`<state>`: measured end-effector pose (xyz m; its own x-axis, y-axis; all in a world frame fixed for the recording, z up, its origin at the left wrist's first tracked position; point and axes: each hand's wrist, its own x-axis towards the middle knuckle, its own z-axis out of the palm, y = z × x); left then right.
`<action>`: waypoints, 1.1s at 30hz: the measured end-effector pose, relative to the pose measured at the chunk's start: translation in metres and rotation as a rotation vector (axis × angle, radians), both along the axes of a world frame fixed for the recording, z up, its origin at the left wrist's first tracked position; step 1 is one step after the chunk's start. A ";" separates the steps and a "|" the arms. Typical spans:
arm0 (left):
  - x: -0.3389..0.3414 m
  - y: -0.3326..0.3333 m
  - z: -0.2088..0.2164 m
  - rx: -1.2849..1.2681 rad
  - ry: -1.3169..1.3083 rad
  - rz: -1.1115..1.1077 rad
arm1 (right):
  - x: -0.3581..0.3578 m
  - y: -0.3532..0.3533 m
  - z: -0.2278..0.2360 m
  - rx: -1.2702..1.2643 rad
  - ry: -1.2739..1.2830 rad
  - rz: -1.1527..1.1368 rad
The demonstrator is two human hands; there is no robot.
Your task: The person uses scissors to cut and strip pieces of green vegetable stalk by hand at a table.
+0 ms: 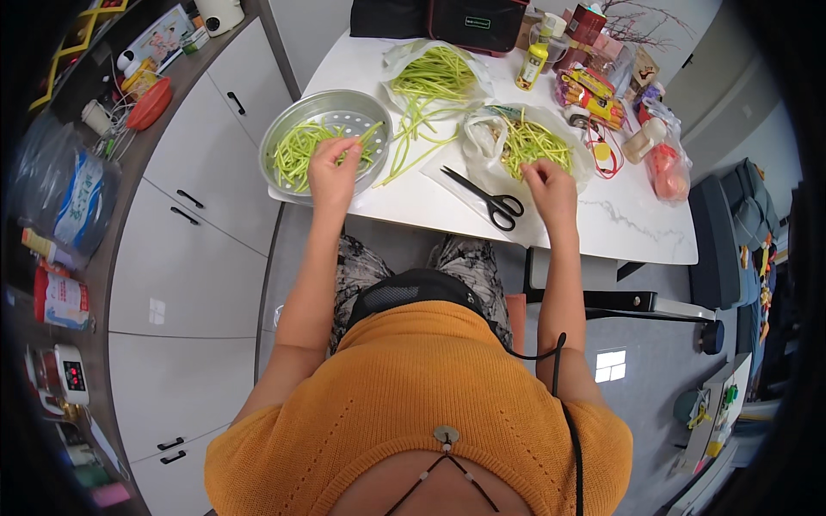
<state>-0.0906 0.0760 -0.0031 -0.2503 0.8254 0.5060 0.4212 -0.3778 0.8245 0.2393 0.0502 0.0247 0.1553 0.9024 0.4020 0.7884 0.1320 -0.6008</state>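
Observation:
My left hand is closed in a pinch over the metal colander. A thin green bean sticks out from its fingertips. Short cut bean pieces lie in the colander, whose perforated bottom shows at the back. My right hand is also pinched, at the near edge of a plastic bag holding green bean bits; what its fingertips hold, if anything, is too small to make out. Black scissors lie on the table between my hands. Long whole beans spill from another bag behind.
The white table carries a yellow bottle, snack packs, a jar and a bag of red fruit at the right. A black case stands at the back. White cabinets run along my left.

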 end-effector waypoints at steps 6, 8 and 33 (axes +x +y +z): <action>-0.012 0.009 -0.005 0.145 0.537 0.345 | 0.023 0.021 -0.010 0.079 -0.044 -0.216; 0.002 0.000 -0.001 0.257 0.613 0.362 | 0.026 0.023 -0.019 0.110 -0.007 -0.198; 0.058 -0.022 -0.038 0.053 0.605 0.044 | -0.035 -0.013 -0.042 -0.071 0.129 0.248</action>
